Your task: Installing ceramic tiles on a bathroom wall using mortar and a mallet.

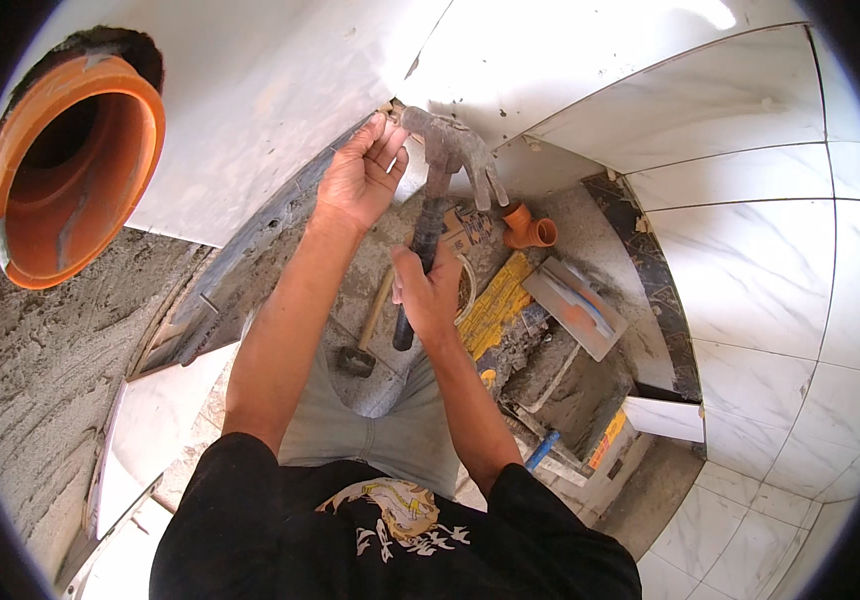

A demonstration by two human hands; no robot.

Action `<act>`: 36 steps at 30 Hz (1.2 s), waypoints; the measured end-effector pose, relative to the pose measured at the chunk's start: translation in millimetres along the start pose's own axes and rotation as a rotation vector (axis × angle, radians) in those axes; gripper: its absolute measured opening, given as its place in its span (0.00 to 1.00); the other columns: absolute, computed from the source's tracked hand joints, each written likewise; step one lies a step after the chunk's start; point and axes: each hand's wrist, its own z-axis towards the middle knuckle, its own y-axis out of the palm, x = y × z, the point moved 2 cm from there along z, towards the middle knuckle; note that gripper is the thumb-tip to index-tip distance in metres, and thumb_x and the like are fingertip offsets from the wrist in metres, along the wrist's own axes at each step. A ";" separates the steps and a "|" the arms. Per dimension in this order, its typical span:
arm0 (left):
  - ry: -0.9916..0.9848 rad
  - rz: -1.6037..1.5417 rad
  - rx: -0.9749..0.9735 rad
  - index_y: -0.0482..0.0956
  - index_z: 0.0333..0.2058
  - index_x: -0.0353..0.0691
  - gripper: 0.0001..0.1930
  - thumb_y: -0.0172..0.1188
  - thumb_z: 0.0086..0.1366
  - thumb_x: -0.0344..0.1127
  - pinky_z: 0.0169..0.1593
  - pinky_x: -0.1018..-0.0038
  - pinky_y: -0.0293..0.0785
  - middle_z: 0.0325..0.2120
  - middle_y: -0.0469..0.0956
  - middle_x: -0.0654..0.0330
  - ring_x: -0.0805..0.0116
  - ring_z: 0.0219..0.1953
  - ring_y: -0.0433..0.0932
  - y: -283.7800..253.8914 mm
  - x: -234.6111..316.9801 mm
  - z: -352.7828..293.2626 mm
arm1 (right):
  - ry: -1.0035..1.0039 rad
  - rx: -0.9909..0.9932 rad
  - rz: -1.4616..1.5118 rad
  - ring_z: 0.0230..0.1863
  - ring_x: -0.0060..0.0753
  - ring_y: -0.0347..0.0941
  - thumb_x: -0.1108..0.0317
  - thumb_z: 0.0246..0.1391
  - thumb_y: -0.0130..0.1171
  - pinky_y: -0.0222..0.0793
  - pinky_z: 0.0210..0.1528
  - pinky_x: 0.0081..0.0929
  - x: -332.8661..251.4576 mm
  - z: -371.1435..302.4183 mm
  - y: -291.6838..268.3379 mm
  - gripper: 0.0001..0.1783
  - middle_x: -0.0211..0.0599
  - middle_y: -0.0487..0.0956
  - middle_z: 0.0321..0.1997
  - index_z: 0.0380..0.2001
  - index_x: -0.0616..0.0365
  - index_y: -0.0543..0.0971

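My right hand (428, 292) is wrapped round the dark grip of a claw hammer (442, 150), which stands nearly upright. Its worn grey head is raised in front of the wall corner, the claw curving to the right. Just left of the striking face is my left hand (365, 172), palm partly turned up and fingers closed together near the wall's lower edge. Whatever those fingers pinch is too small to make out. Along that edge runs a grey batten (285, 185) below the large white wall tile (270, 90).
An orange pipe (90, 170) juts from the left wall. On the floor lie a mallet (358, 358), an orange pipe fitting (530, 228) and a flat trowel (578, 308) beside a mortar-smeared yellow level (495, 305). A mortar trough (590, 385) stands to the right, near the tiled wall (750, 270).
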 end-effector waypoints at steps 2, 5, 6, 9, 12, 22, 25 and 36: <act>-0.007 -0.014 -0.019 0.80 0.43 0.40 0.10 0.65 0.65 0.34 0.50 0.70 0.75 0.37 0.82 0.63 0.66 0.45 0.81 -0.5 -0.6 1.4 | -0.025 0.019 -0.045 0.13 0.16 0.62 0.71 0.59 0.58 0.60 0.16 0.21 13.6 5.7 -1.3 0.07 0.24 0.68 0.15 0.30 0.58 0.71; 0.012 -0.004 0.030 0.80 0.43 0.40 0.09 0.65 0.66 0.34 0.50 0.70 0.75 0.37 0.82 0.64 0.66 0.46 0.81 4.9 -1.3 -2.5 | -0.077 0.024 -0.114 0.12 0.16 0.62 0.72 0.59 0.58 0.59 0.15 0.20 22.6 14.1 -0.4 0.06 0.24 0.68 0.15 0.30 0.59 0.71; 0.014 -0.004 0.031 0.80 0.43 0.40 0.09 0.65 0.66 0.34 0.50 0.70 0.75 0.37 0.82 0.64 0.66 0.46 0.81 3.3 -0.6 -1.8 | -0.102 0.008 -0.145 0.12 0.16 0.62 0.72 0.59 0.57 0.59 0.15 0.20 22.6 15.6 1.7 0.06 0.24 0.68 0.15 0.30 0.59 0.71; 0.004 -0.002 0.007 0.80 0.43 0.40 0.09 0.65 0.66 0.35 0.51 0.69 0.75 0.37 0.82 0.64 0.67 0.46 0.81 1.5 0.8 -0.7 | -0.082 0.019 -0.099 0.12 0.16 0.61 0.73 0.59 0.57 0.59 0.15 0.20 21.6 14.7 2.3 0.05 0.24 0.68 0.15 0.30 0.58 0.71; -0.018 0.006 0.036 0.81 0.43 0.45 0.08 0.64 0.66 0.35 0.50 0.69 0.74 0.35 0.82 0.69 0.71 0.42 0.80 1.9 0.3 -0.8 | -0.144 0.043 -0.044 0.12 0.15 0.61 0.74 0.59 0.56 0.59 0.15 0.21 26.4 8.4 4.7 0.05 0.24 0.68 0.15 0.30 0.58 0.71; -0.017 0.005 0.030 0.80 0.44 0.41 0.10 0.65 0.66 0.35 0.55 0.70 0.72 0.38 0.81 0.65 0.68 0.46 0.80 4.5 2.0 -3.4 | -0.068 0.063 0.140 0.14 0.16 0.61 0.75 0.58 0.55 0.58 0.16 0.22 30.5 2.6 17.6 0.05 0.24 0.67 0.17 0.31 0.57 0.69; -0.020 0.018 0.038 0.80 0.43 0.42 0.09 0.65 0.66 0.35 0.56 0.69 0.71 0.38 0.81 0.65 0.68 0.47 0.79 5.2 1.8 -3.0 | -0.088 0.062 0.067 0.14 0.16 0.60 0.75 0.58 0.54 0.58 0.16 0.22 39.1 11.6 19.9 0.05 0.24 0.66 0.16 0.31 0.57 0.69; -0.093 0.131 0.013 0.81 0.40 0.48 0.08 0.67 0.64 0.40 0.56 0.66 0.66 0.34 0.81 0.69 0.71 0.43 0.78 -3.7 9.0 0.0 | -0.058 0.084 0.146 0.13 0.17 0.59 0.75 0.59 0.54 0.58 0.16 0.22 44.2 0.0 21.3 0.05 0.24 0.65 0.16 0.30 0.58 0.68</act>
